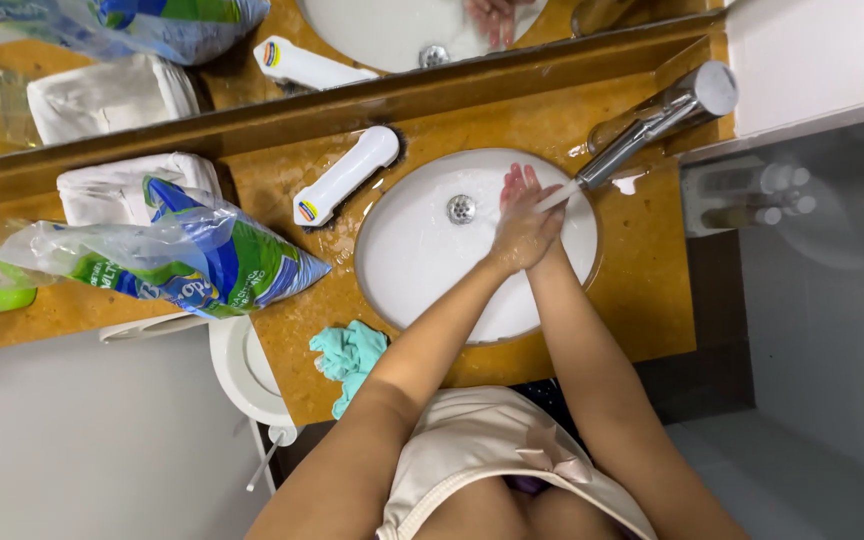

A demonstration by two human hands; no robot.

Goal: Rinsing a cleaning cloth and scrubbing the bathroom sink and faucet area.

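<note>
- Left hand (518, 232) and right hand (532, 205) pressed together, holding nothing, under thin water stream from chrome faucet (652, 120).
- Below: white oval sink (422, 260), metal drain (461, 208).
- Around: wet orange counter (642, 280), white bottle (345, 174), plastic bag (192, 255), teal cloth (349, 355), mirror (372, 30).

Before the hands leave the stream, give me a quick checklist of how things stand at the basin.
1. Water running from the chrome tap: ok.
2. Left hand and right hand pressed together under the stream: ok.
3. Drain of the white oval basin uncovered: ok.
4. Teal crumpled cloth within reach at the counter's front edge: ok.
5. Orange stone counter dry: not ok, wet near the tap.
6. Soap on hands: cannot tell.
</note>
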